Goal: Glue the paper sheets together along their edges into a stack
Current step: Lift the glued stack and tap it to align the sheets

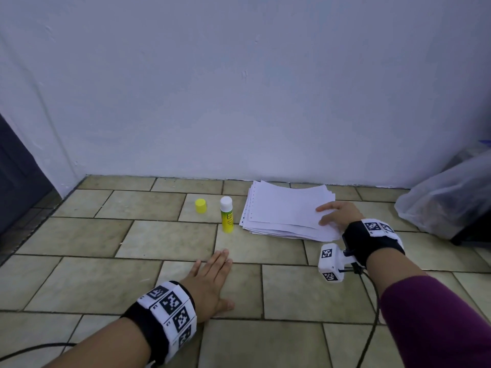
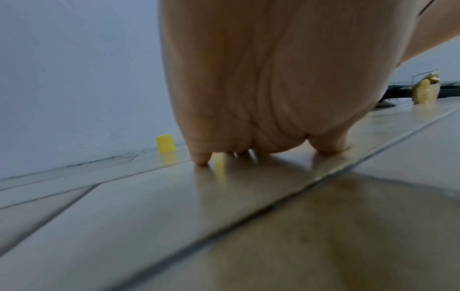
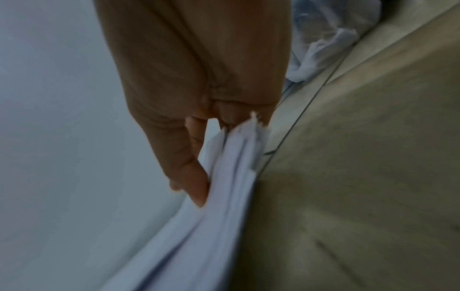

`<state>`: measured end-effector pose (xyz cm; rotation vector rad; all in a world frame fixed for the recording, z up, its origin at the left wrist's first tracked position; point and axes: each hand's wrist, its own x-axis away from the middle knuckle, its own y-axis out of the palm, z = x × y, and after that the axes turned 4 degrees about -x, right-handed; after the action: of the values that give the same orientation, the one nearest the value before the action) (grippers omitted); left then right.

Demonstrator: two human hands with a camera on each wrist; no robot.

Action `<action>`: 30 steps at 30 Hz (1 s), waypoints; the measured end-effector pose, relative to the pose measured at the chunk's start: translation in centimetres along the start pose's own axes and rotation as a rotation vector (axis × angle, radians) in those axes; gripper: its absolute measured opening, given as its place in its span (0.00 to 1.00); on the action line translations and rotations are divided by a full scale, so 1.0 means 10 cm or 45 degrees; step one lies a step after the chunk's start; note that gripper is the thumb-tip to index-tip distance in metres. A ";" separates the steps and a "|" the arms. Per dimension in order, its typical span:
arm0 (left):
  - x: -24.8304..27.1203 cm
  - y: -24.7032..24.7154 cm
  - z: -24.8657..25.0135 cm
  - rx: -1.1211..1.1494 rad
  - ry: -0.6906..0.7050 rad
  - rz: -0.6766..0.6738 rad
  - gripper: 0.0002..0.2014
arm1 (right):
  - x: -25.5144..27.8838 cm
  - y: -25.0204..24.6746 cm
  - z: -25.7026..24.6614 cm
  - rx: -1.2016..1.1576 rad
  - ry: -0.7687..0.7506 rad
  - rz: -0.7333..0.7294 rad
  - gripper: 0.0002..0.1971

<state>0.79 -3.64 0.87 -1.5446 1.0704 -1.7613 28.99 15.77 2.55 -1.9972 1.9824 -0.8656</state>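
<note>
A loose stack of white paper sheets [image 1: 284,211] lies on the tiled floor near the wall, its edges uneven. My right hand [image 1: 337,215] rests on the stack's right edge, thumb and forefinger lying on the top sheet. In the right wrist view the thumb [image 3: 194,177] presses the fanned sheets [image 3: 224,177]; the other fingers are partly hidden at the corner. An uncapped glue stick [image 1: 227,215] with a yellow body stands left of the stack, its yellow cap [image 1: 200,205] beside it. My left hand [image 1: 212,277] lies flat on the floor, fingers straight, in front of the glue stick.
A white wall runs along the back. A clear plastic bag [image 1: 446,197] sits at the right, close to the stack. A dark door [image 1: 16,181] stands at the far left. A black cable [image 1: 372,314] trails from my right wrist across the tiles.
</note>
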 end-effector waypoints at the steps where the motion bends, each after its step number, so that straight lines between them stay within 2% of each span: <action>1: 0.00 -0.01 0.00 0.014 0.002 0.001 0.43 | 0.03 -0.03 0.00 -0.075 0.033 -0.041 0.17; 4: -0.02 -0.04 -0.02 0.026 0.025 0.014 0.43 | 0.20 -0.18 -0.03 -0.156 0.093 -0.149 0.18; 6: -0.03 -0.06 -0.03 0.055 0.051 0.063 0.43 | 0.33 -0.27 0.01 -0.087 0.093 -0.187 0.18; 12: -0.01 -0.11 -0.02 0.236 0.109 0.185 0.31 | 0.76 -0.32 0.33 0.092 0.114 -0.291 0.22; 15: 0.04 -0.09 -0.03 0.492 0.124 0.173 0.19 | 1.04 -0.25 0.44 -0.013 0.044 -0.390 0.22; 18: 0.07 -0.07 -0.10 0.751 0.189 0.173 0.25 | 1.32 -0.16 0.44 -0.095 -0.110 -0.473 0.19; 21: 0.11 -0.03 -0.17 0.886 0.327 0.199 0.23 | 1.46 -0.01 0.42 -0.124 -0.245 -0.515 0.22; 23: 0.15 -0.05 -0.19 1.065 0.334 0.374 0.22 | 1.53 0.11 0.40 -0.211 -0.345 -0.475 0.24; 27: 0.21 -0.11 -0.29 1.297 0.307 1.023 0.23 | 1.58 0.28 0.34 -0.252 -0.674 -0.341 0.27; 30: 0.33 -0.14 -0.30 1.258 0.313 1.256 0.26 | 1.61 0.28 0.27 -0.163 -0.826 -0.413 0.24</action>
<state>-2.65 -5.00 3.77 -0.1228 0.6561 -1.3631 26.96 -0.61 3.14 -2.3147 1.3999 -0.0910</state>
